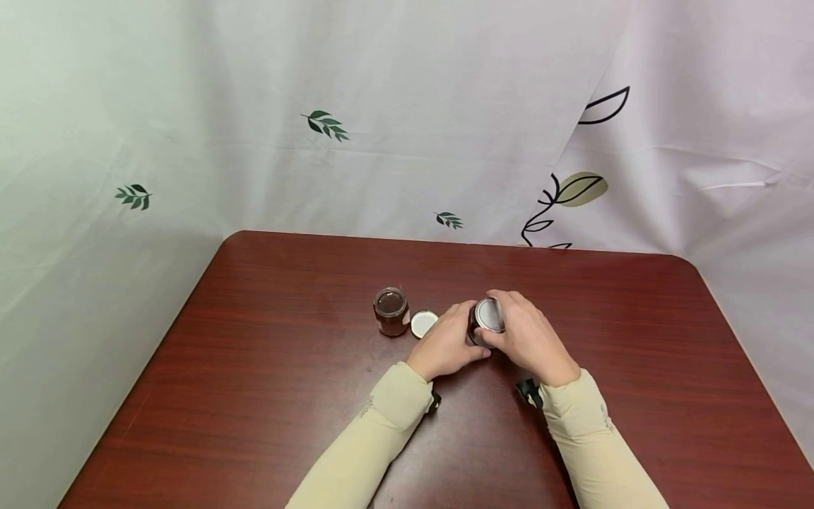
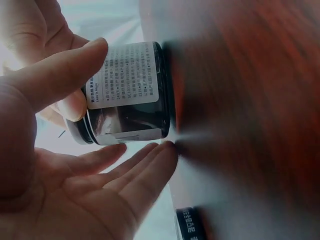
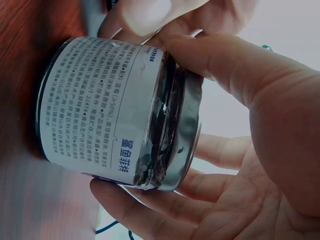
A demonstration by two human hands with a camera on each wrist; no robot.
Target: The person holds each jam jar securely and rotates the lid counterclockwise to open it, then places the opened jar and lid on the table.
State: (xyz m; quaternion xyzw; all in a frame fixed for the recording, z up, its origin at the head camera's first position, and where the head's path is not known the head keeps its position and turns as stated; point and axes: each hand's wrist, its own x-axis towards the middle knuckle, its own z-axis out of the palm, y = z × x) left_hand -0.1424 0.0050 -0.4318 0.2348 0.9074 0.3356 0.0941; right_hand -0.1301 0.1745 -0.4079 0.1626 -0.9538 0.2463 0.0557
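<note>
Two cream sleeves (image 1: 381, 431) are reaching in from the near edge of the dark red tabletop (image 1: 254, 396), and both hands are meeting on one small jar (image 1: 478, 332). That labelled jar is standing on the tabletop, about in the middle.

Left hand (image 1: 445, 346) is holding the side of the jar, with the thumb on one side of the glass and the fingers (image 2: 145, 160) lying along the other. Right hand (image 1: 528, 339) is curling over the top, and its fingers (image 3: 225, 65) are wrapping round the shiny metal lid (image 1: 490, 314).

Just left of the labelled jar, a loose white lid (image 1: 423, 323) is lying flat. Next to that lid, a second jar (image 1: 391, 311) is standing open with brown stuff inside.

It looks like the step in hand is turning the lid on the labelled jar. I cannot tell if it is going on or coming off. The next move seems to need the left hand keeping the jar steady while the right hand is twisting.
</note>
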